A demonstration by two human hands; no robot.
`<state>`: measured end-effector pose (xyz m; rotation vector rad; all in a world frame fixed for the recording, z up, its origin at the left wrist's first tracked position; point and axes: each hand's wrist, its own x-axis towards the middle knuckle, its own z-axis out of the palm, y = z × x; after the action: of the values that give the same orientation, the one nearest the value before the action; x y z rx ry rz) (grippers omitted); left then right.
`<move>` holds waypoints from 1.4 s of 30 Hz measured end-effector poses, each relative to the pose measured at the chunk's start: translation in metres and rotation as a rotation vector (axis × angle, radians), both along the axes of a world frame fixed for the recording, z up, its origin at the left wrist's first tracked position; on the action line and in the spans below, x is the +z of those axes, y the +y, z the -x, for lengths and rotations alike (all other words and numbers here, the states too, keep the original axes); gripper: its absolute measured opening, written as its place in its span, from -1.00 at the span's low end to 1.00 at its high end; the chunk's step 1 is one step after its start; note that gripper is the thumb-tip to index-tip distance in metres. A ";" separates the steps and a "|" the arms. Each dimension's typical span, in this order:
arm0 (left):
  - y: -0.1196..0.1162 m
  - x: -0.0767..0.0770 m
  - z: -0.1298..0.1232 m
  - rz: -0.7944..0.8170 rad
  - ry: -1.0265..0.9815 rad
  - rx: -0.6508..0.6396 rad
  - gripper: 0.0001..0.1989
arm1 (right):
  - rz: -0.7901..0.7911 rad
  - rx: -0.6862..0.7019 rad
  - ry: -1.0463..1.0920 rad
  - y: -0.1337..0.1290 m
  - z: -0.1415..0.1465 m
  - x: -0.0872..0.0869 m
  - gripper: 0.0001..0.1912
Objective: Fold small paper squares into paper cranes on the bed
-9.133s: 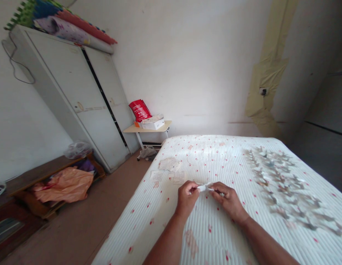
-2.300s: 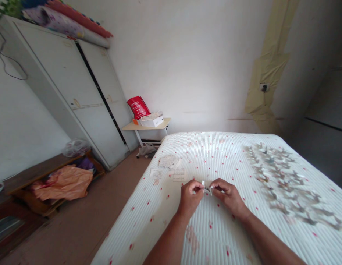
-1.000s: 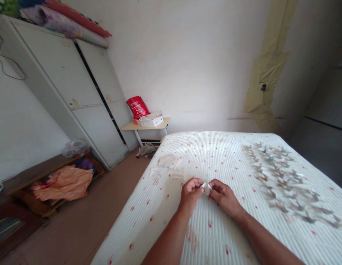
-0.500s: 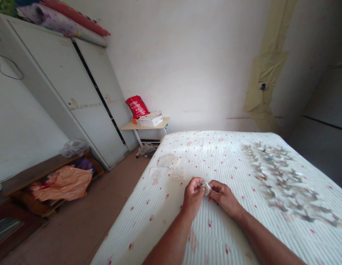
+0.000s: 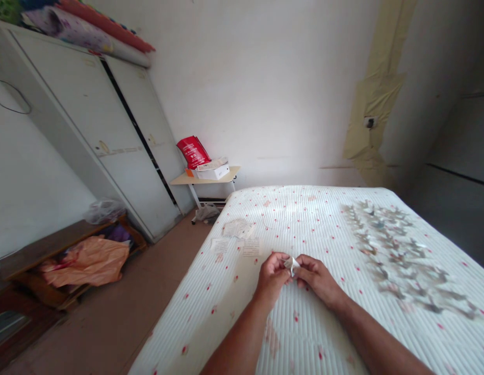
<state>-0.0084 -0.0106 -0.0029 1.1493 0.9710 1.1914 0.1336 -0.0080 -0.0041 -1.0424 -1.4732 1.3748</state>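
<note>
A small folded piece of paper (image 5: pixel 291 263) is pinched between my two hands above the middle of the bed. My left hand (image 5: pixel 272 273) grips its left side with thumb and fingers. My right hand (image 5: pixel 315 277) holds the right side, its fingertips close to those of the left. Printed paper squares (image 5: pixel 250 247) lie flat on the bed, left of and beyond my hands. To the right, rows of small folded paper figures (image 5: pixel 398 250) stand on the bed; their exact shape is blurred.
The bed (image 5: pixel 242 307) has a ribbed white cover with red dots. Past its far left corner, a small table (image 5: pixel 181 179) carries a red bag (image 5: pixel 193 152) and a white box (image 5: pixel 214 172). A grey cabinet (image 5: pixel 121 140) stands at left, near an orange plastic bag (image 5: pixel 88 263).
The folded paper has turned between my fingers and now shows a wider, more opened shape. Both hands stay in nearly the same place.
</note>
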 end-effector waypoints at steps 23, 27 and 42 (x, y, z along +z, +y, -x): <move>0.001 -0.003 0.006 0.031 0.068 -0.110 -0.83 | -0.079 -0.092 -0.126 0.000 0.000 0.002 -0.78; 0.001 -0.005 0.005 -0.002 0.073 -0.112 -0.79 | -0.069 -0.096 -0.130 0.002 -0.001 -0.002 -0.80; 0.002 -0.009 0.004 -0.035 0.172 -0.060 -0.82 | -0.068 -0.083 -0.111 0.003 -0.002 -0.005 -0.83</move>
<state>-0.0123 -0.0086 -0.0124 1.3172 1.0408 1.0783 0.1352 -0.0046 -0.0089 -1.1389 -1.5292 1.2175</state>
